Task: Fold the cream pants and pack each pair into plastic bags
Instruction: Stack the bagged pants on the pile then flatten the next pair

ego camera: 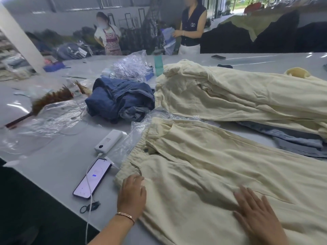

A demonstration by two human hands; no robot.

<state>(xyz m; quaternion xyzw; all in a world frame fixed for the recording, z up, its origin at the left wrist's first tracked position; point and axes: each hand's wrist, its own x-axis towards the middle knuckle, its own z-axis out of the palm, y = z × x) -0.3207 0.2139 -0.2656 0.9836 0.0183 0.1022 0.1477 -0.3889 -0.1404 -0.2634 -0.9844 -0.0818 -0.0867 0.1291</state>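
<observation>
A pair of cream cotton pants (221, 174) lies spread flat on the white table (58, 167), filling the view from the centre toward 4 o'clock, with its elastic waistband toward 9 o'clock and its legs running off toward 3 o'clock. Both hands rest on this pair. The left hand (132, 195), at 6 o'clock, presses on the near waistband corner with its fingers bent down onto the cloth; whether it pinches the fabric cannot be told. A thin bracelet (124, 216) circles that wrist. The right hand (256, 213), at 5 o'clock, lies flat with straight, spread fingers on the seat of the pants, well apart from the left.

A crinkled clear plastic bag (131, 138) lies partly under the waistband, just above the left hand. At 2 o'clock, beyond the spread pair, sits a stack of more cream pants (238, 96) over grey-blue garments (297, 140).

Left of the hands, at 8 o'clock, a lit smartphone (92, 177) is cabled to a white power bank (108, 141). A heap of blue denim (120, 101) sits at 11 o'clock, with a teal water bottle (158, 62) behind it and a brown feather duster (51, 99) at 10 o'clock. 2 people stand beyond the far edge of the table.
</observation>
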